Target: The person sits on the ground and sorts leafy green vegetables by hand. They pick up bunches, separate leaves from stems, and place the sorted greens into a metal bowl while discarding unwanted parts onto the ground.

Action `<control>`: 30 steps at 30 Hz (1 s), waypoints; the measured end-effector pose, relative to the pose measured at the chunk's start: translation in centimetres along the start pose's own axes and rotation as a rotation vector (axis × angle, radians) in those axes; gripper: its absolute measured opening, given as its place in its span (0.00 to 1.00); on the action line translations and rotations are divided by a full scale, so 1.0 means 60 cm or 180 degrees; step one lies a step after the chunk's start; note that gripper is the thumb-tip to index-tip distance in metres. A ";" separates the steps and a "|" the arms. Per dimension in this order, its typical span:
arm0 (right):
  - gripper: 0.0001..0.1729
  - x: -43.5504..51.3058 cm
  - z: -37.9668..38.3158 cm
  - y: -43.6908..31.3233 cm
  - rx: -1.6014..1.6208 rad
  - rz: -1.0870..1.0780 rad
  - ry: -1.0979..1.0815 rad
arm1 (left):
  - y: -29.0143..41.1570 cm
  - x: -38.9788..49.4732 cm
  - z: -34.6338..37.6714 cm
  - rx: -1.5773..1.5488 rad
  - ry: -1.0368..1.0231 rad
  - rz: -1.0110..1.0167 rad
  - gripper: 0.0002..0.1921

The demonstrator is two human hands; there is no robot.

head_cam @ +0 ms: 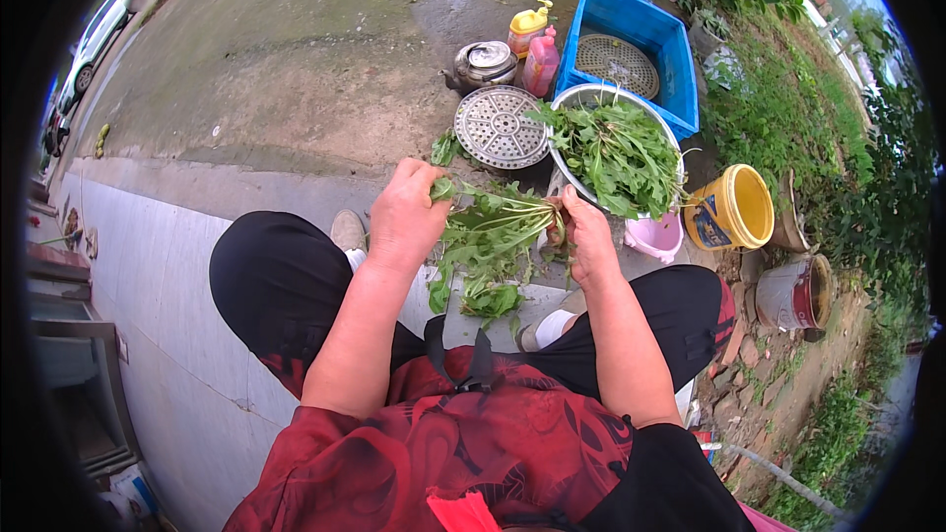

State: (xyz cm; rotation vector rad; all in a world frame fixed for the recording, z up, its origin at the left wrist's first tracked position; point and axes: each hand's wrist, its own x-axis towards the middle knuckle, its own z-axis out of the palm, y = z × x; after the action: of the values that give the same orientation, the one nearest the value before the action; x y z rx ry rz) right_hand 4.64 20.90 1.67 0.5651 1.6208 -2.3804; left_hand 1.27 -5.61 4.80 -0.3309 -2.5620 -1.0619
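Observation:
A leafy green plant [502, 218] stretches between my hands in front of my knees, its pale stems running together at the right. My right hand [587, 233] grips it by the root end. Pinched in the fingers of my left hand [409, 210] is a leaf [443, 189] at the plant's other side. Lower down, loose leaves [491, 301] show between my feet. Beyond my right hand, a metal basin [669, 125] is heaped with similar greens [617, 151], some hanging over its rim. A perforated metal steamer plate [502, 127] lies left of the basin, beside a few leaves [445, 148].
A blue plastic crate [684, 66] holding another steamer plate [617, 63] stands behind the basin. Nearby are a metal kettle [484, 66], a yellow pump bottle [528, 29] and a pink bottle [542, 63]. A pink plastic basin [656, 236], yellow bucket [728, 207] and white bucket [791, 294] stand right.

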 end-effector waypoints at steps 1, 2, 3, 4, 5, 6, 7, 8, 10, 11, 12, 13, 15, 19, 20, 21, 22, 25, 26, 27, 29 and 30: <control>0.25 0.002 -0.003 0.001 -0.0012 -0.0011 -0.0026 | 0.003 0.000 0.001 -0.0095 -0.0090 -0.0073 0.11; 0.25 0.003 -0.005 0.003 -0.0039 -0.0081 -0.0019 | 0.009 0.000 0.005 -0.0190 -0.0179 -0.0145 0.11; 0.25 0.002 -0.001 0.004 -0.0064 -0.0146 -0.0018 | 0.015 -0.001 0.007 -0.0279 -0.0268 -0.0223 0.12; 0.24 0.001 0.003 0.004 -0.0089 -0.0211 -0.0017 | 0.022 -0.003 0.009 -0.0331 -0.0532 -0.0328 0.13; 0.25 -0.001 0.008 0.005 -0.0085 -0.0234 -0.0017 | 0.030 -0.006 0.011 -0.0383 -0.0796 -0.0433 0.14; 0.25 -0.007 0.020 0.000 -0.0085 -0.0259 -0.0022 | 0.037 -0.009 0.014 -0.0438 -0.1054 -0.0539 0.15; 0.26 -0.011 0.027 -0.001 -0.0086 -0.0285 -0.0026 | 0.042 -0.013 0.021 -0.0435 -0.1069 -0.0574 0.17; 0.26 -0.012 0.027 0.001 -0.0098 -0.0259 -0.0074 | 0.043 -0.019 0.031 -0.0434 -0.1084 -0.0608 0.19; 0.25 -0.013 0.026 0.003 -0.0122 -0.0205 -0.0179 | 0.038 -0.024 0.044 -0.0326 -0.1043 -0.0615 0.19; 0.25 -0.012 0.024 0.003 -0.0111 -0.0208 -0.0228 | 0.028 -0.025 0.051 -0.0500 -0.1011 -0.0648 0.18; 0.24 -0.012 0.020 0.001 -0.0102 -0.0214 -0.0266 | 0.022 -0.023 0.056 -0.0683 -0.0983 -0.0673 0.17; 0.24 -0.012 0.016 -0.001 -0.0093 -0.0220 -0.0306 | 0.015 -0.021 0.058 -0.0865 -0.0954 -0.0699 0.16; 0.23 -0.017 0.012 -0.012 -0.0051 -0.0288 -0.0189 | 0.007 -0.016 0.050 -0.0437 -0.0940 -0.0735 0.14; 0.24 -0.013 0.000 -0.017 -0.0009 -0.0483 0.0013 | -0.014 -0.001 0.027 0.0181 -0.0735 -0.0793 0.16; 0.24 -0.013 -0.002 -0.018 -0.0007 -0.0482 0.0004 | -0.018 0.000 0.024 0.0240 -0.0473 -0.0747 0.13; 0.24 -0.010 -0.007 -0.017 0.0012 -0.0478 0.0013 | -0.022 0.003 0.020 0.0350 -0.0456 -0.0784 0.13; 0.24 -0.006 -0.013 -0.014 0.0031 -0.0473 0.0023 | -0.026 0.006 0.015 0.0460 -0.0440 -0.0820 0.13; 0.24 0.000 -0.021 -0.011 0.0210 -0.0325 -0.0047 | -0.047 0.004 0.004 0.0769 -0.0455 -0.0811 0.15; 0.24 0.002 -0.022 -0.010 0.0290 -0.0253 -0.0087 | -0.052 0.003 0.002 0.0854 -0.0504 -0.0828 0.15; 0.24 0.006 -0.023 -0.006 -0.0154 -0.0273 -0.0009 | -0.048 0.005 0.001 0.0927 -0.0566 -0.0832 0.15; 0.26 0.025 -0.028 0.014 -0.1042 -0.0307 0.0151 | -0.032 0.012 0.003 0.1079 -0.0849 -0.0970 0.15; 0.27 0.033 -0.024 0.019 -0.2901 -0.0505 0.0544 | -0.026 0.016 0.003 0.1155 -0.0981 -0.1034 0.14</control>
State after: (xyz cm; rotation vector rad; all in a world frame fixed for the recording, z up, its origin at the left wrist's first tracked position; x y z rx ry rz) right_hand 3.57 21.89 -0.58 0.4511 2.6100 -1.4149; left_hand -0.18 -6.48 4.11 0.0220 -3.0932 -0.6557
